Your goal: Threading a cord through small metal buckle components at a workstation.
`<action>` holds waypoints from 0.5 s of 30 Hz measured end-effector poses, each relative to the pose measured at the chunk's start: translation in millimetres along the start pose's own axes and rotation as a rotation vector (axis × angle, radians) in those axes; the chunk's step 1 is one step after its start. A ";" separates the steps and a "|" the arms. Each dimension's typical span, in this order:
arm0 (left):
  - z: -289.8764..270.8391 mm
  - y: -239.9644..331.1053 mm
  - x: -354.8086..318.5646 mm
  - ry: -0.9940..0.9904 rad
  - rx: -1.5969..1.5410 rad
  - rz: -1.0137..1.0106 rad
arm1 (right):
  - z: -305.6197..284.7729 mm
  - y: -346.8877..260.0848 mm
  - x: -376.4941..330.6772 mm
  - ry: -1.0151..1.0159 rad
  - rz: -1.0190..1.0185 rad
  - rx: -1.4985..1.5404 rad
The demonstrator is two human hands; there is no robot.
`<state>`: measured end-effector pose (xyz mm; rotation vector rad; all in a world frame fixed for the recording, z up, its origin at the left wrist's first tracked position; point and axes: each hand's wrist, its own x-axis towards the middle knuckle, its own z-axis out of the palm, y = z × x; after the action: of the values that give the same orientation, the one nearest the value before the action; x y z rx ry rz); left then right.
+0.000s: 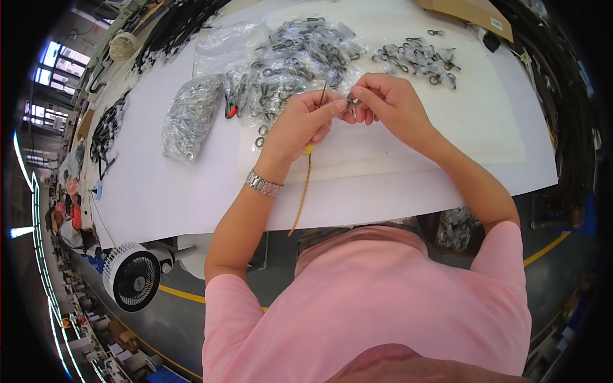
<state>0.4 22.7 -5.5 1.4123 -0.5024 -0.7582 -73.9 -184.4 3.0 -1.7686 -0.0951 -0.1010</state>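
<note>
A white table (191,191) fills the upper part of the view, its near edge running just in front of the person's pink-shirted chest. Along its far edge and left edge lie dark bundles of cord (172,25). Near the far edge, at the middle, sits a large clear plastic bag of dark metal clips (287,54), with loose clips spilling toward the hands. Toward the left edge lies a smaller clear bag of silvery rings (191,115). Near the far right corner a loose pile of clips (418,60) rests on the bare surface, and a brown cardboard piece (469,13) lies at that corner. A small white fan (131,276) stands on the floor below the near left corner.

Both hands meet over the middle of the table. The left hand (297,124), with a metal watch (263,184) at its wrist, pinches a thin dark needle-like tool (323,94) between thumb and forefinger, its tip pointing up. A yellow braided cord (303,191) hangs from under this hand and over the near edge. The right hand (389,102) has its fingertips closed on a small metal clip (351,102), held just beside the left fingertips.
</note>
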 end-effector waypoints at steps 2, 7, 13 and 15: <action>0.0 -0.9 1.1 -0.020 0.021 -0.016 | 0.7 -0.6 -1.0 0.050 -0.057 -0.169; -1.0 0.3 0.0 -0.058 -0.083 -0.095 | -1.5 -9.0 -1.4 0.088 -0.168 -0.441; 3.2 -13.5 10.3 -0.193 -0.230 -0.124 | -6.4 -5.0 -2.5 0.174 -0.079 -0.054; 4.2 -14.4 9.9 -0.173 -0.260 -0.067 | -20.1 4.5 4.8 0.147 -0.029 0.000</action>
<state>1.6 12.7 -20.4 1.1316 -0.4724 -0.9689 -68.9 -205.0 3.2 -1.7539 -0.0148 -0.2514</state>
